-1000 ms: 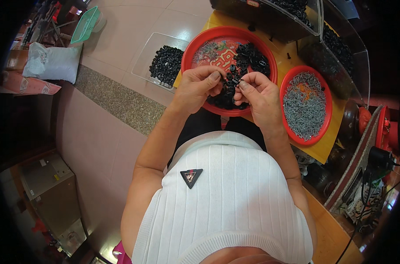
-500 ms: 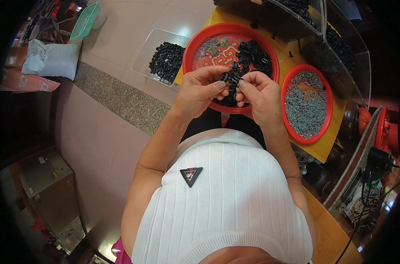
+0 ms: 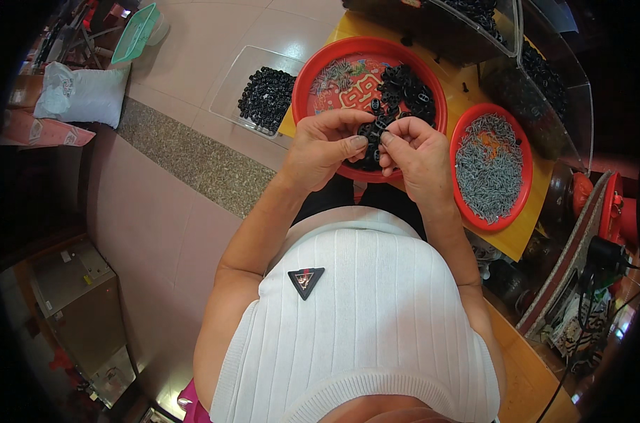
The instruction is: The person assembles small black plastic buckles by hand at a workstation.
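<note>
Both my hands are raised over the near side of a red basin (image 3: 302, 84), fingertips close together. My left hand (image 3: 327, 148) is closed in a pinch on a small black plastic part, mostly hidden by the thumb and fingers. Thumb and forefinger of my right hand (image 3: 420, 151) are pressed together just beside it; what they grip, if anything, is too small to make out. In the basin lie a pile of black plastic parts (image 3: 413, 92) and a few loose grey screws (image 3: 336, 76). A smaller red tray (image 3: 458, 194) full of grey screws (image 3: 490, 180) stands to the right.
Beyond my left hand, a clear plastic box (image 3: 228, 81) on the floor holds small black pieces. Clear bins (image 3: 468, 42) of black parts stand at the back right of the yellow board (image 3: 535, 211). A white sack (image 3: 87, 95) lies far left.
My left hand has turned slightly and its thumb has moved a little right, covering more of the black part. The right hand has barely moved.
</note>
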A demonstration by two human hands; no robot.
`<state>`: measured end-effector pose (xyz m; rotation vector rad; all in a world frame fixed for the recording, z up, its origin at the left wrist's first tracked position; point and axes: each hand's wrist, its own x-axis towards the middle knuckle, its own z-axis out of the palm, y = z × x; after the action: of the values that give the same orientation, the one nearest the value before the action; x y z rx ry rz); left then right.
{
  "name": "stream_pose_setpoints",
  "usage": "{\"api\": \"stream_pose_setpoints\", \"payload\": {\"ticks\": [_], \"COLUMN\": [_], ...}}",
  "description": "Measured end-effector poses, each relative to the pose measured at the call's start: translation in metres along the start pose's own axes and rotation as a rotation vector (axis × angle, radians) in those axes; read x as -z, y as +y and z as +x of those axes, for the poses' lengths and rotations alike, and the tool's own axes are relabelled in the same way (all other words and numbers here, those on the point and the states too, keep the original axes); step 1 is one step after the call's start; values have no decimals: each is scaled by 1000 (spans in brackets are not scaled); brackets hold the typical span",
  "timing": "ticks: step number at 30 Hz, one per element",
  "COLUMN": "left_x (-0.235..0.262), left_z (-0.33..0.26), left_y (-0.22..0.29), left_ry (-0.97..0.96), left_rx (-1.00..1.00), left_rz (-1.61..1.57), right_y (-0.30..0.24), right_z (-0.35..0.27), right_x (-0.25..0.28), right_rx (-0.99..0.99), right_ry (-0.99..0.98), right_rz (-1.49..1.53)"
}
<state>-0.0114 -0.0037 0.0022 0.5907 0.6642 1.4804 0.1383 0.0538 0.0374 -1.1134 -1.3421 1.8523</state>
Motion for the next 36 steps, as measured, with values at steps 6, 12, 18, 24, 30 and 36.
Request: {"api": "stream_pose_setpoints", "payload": {"ticks": [6, 12, 18, 24, 30, 36], "left_x": [2, -3, -5, -3, -2, -2], "left_z": [1, 0, 0, 0, 2, 2], "left_y": [-3, -7, -6, -8, -10, -13], "left_ry": [7, 11, 31, 40, 60, 76], "left_rx": [-18, -33, -10, -36, -71, -116], "left_rz": [61, 132, 118, 165, 224, 283], "right_y": [-1, -1, 0, -1, 8, 22], "right_z": [0, 1, 1, 1, 9, 14], "right_x": [1, -3, -2, -1, 8, 11], "right_rx": [-30, -25, -25, -30, -28, -24], "right_ry": [-4, -21, -15, -43, -162, -226], "right_rz": [-21, -12, 14, 22, 243, 427]}}
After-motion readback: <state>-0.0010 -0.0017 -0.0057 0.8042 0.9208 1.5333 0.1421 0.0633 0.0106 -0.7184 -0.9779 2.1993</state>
